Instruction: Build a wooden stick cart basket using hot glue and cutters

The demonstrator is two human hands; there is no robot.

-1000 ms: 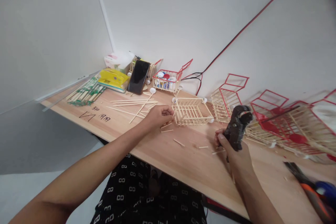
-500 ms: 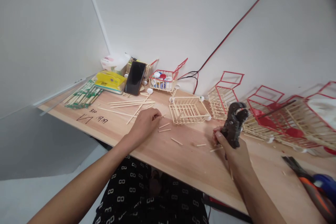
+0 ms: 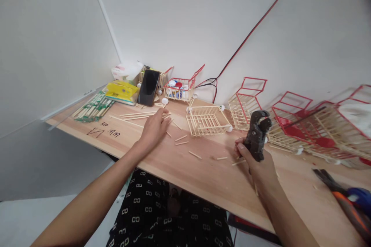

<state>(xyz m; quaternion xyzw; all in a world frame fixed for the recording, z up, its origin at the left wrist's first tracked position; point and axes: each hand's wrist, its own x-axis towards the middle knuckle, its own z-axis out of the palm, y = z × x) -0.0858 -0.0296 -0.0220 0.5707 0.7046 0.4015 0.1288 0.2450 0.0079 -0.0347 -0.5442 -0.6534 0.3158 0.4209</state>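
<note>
From my feed: black cutter (image 3: 256, 136), pale wooden sticks (image 3: 139, 115) on a light wood-grain worktop (image 3: 203, 173), red-framed stick baskets (image 3: 246, 102), yellow pack (image 3: 121, 92), black phone (image 3: 148, 87), red cable (image 3: 246, 40), and black trousers (image 3: 162, 216) with white squares.

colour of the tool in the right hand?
Dark grey-black pliers, gripped upright by the right hand; head view.
</note>
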